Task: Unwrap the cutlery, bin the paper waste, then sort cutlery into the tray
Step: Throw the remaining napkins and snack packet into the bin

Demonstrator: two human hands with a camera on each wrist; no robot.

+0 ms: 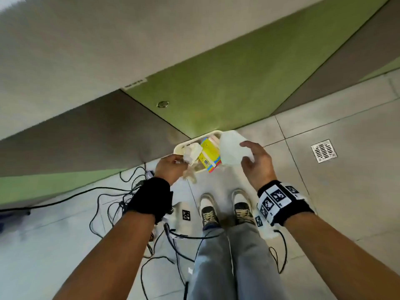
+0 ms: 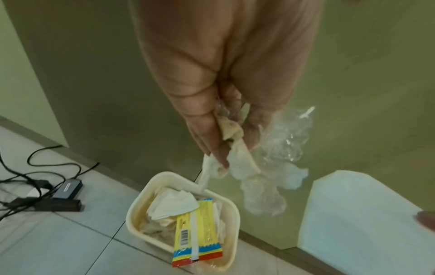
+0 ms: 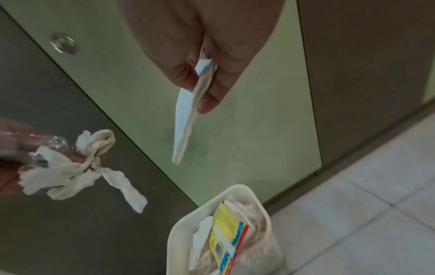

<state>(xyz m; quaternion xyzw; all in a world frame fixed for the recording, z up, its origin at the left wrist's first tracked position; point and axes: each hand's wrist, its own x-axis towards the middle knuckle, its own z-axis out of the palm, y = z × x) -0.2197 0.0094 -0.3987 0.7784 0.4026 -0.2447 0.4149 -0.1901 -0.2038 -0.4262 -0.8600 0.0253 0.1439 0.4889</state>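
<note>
A cream waste bin (image 1: 178,148) stands on the floor against the cabinet, holding tissues and a yellow packet (image 1: 208,154). My left hand (image 1: 179,161) hangs above the bin's left side and pinches crumpled paper strips (image 2: 237,163) together with clear plastic wrap (image 2: 287,134). My right hand (image 1: 244,152) holds a flat white napkin (image 1: 230,148) over the bin's right side, seen edge-on as the napkin (image 3: 184,121) in the right wrist view, pinched between thumb and fingers (image 3: 207,104). No cutlery or tray is in view.
Black cables (image 1: 112,202) and a power adapter (image 2: 68,188) lie on the tiled floor to the left. A metal floor drain (image 1: 324,150) sits to the right. Green and grey cabinet panels (image 1: 216,87) rise behind the bin. My shoes (image 1: 208,211) stand just before it.
</note>
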